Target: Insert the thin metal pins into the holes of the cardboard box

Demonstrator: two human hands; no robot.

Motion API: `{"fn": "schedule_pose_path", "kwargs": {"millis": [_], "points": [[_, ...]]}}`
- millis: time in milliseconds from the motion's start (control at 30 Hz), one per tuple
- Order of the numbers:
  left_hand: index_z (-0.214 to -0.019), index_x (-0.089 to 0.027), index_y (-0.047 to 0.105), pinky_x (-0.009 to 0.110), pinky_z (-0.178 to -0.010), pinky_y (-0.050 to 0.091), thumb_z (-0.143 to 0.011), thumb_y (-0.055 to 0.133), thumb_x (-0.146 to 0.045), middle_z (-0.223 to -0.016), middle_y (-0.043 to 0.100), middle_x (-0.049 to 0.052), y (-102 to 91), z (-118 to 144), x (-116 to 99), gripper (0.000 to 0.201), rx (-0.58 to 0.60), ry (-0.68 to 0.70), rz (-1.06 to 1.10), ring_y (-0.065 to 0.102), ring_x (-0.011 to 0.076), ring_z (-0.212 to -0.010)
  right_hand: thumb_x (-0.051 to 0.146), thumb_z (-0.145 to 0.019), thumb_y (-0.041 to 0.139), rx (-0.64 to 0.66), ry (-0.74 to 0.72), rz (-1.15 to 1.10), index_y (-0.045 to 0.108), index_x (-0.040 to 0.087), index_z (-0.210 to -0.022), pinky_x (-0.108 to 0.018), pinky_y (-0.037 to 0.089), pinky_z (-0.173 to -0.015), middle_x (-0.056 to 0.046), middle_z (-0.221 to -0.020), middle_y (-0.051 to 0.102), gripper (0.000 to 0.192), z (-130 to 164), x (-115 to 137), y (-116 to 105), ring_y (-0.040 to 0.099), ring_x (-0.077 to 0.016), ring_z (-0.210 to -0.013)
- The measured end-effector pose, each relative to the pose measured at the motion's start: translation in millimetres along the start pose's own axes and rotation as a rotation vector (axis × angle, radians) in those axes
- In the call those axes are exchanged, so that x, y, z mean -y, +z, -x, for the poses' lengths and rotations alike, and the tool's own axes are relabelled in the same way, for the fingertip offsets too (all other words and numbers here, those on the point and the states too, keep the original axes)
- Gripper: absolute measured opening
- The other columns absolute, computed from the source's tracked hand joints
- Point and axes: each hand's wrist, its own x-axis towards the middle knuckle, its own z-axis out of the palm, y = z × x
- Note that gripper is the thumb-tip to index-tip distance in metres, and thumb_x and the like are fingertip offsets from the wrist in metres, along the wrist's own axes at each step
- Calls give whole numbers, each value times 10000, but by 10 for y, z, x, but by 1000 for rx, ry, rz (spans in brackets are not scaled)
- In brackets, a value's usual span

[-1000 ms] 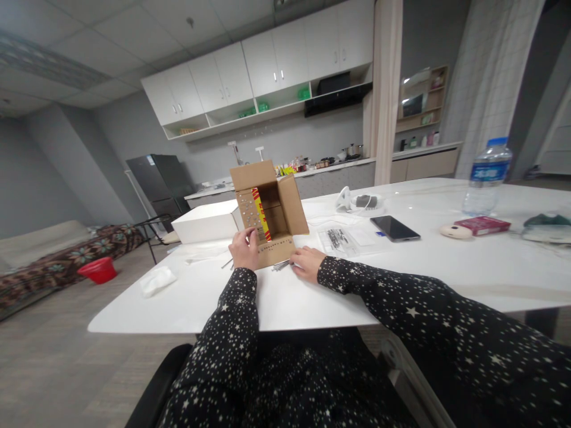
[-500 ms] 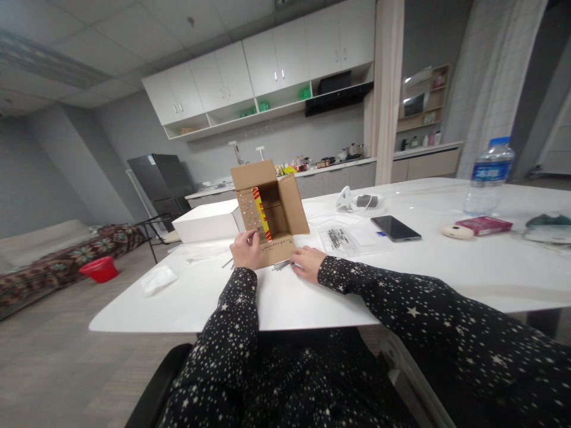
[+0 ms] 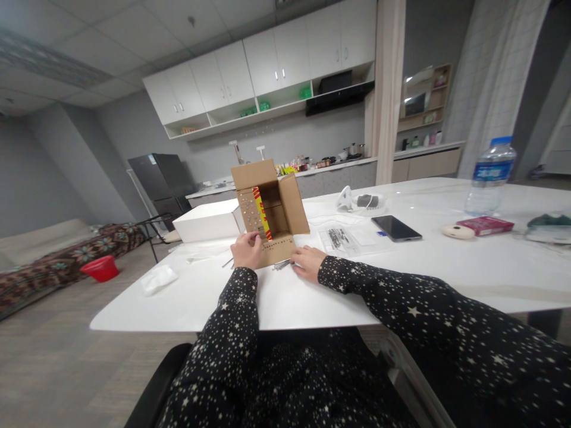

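An open cardboard box (image 3: 297, 205) stands on the table, its mouth facing me. Its left flap (image 3: 248, 209) is dotted with small silver points, and its front flap (image 3: 279, 251) carries a row of small dark holes. At the left flap's lower end is my left hand (image 3: 247, 251), thumb and fingers pinched together; anything between them is too small to make out. My right hand (image 3: 308, 263) rests on the table by the front flap's right corner, fingers stretched out. Thin metal rods (image 3: 281, 265) lie close to its fingertips. Another thin rod (image 3: 228, 262) lies left of my left hand.
Behind the left flap is a white box (image 3: 207, 221). Crumpled tissue (image 3: 159, 279) lies at left. On the right are a clear bag with dark pieces (image 3: 338, 239), a phone (image 3: 396, 227), a cream case (image 3: 458, 232), a dark red box (image 3: 485, 225) and a water bottle (image 3: 489, 178).
My left hand's fingers have shifted very slightly at the left flap. My right hand, the box and the rods stay where they were.
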Motion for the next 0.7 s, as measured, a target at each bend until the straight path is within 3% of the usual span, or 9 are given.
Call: {"fn": "schedule_pose_path", "kwargs": {"millis": [700], "points": [[-820, -229, 703, 326, -820, 471, -751, 528, -317, -857, 708, 25, 18, 8, 38, 208, 56, -19, -29, 636, 185, -803, 270, -851, 469, 18, 11, 1, 632, 231, -1061, -341, 403, -798, -74, -1053, 596, 268, -13, -4, 17, 511, -231, -963]]}}
